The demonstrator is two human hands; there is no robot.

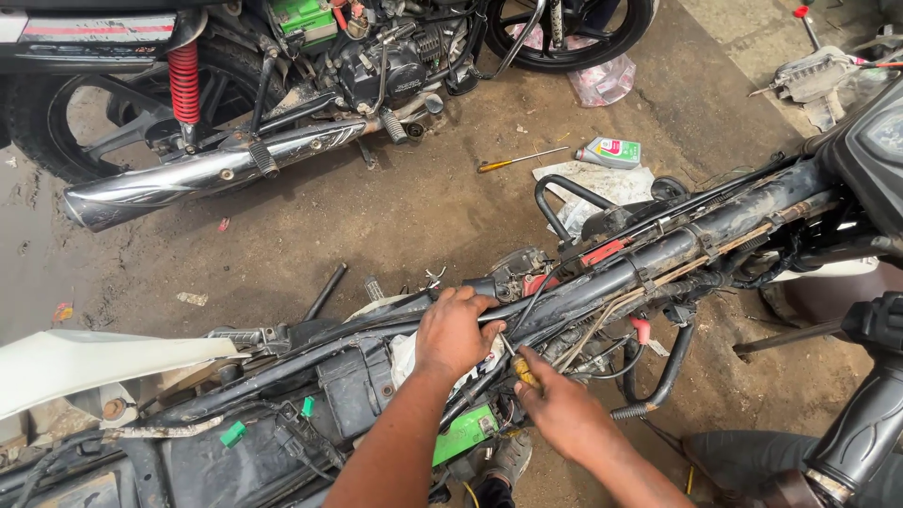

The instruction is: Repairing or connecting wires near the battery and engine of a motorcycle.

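Note:
A stripped motorcycle frame (pixel 658 254) runs across the lower half of the head view, black tubes and loose wires exposed. My left hand (pixel 453 331) rests on top of the main frame tube, fingers curled over it. Just right of it, my right hand (pixel 555 406) is closed around a screwdriver with a yellow handle (pixel 523 371), its metal tip pointing up toward the frame under my left hand. A green battery (pixel 465 435) sits in the frame just below both hands. Red connectors (pixel 602 252) hang along the tube.
A second motorcycle (pixel 282 85) with a chrome exhaust (pixel 202 174) and red shock stands at the top. On the dirt floor lie a yellow-handled screwdriver (pixel 522 160), a small grey oil bottle (pixel 609 151) and paper. A black handlebar grip (pixel 870 423) is at lower right.

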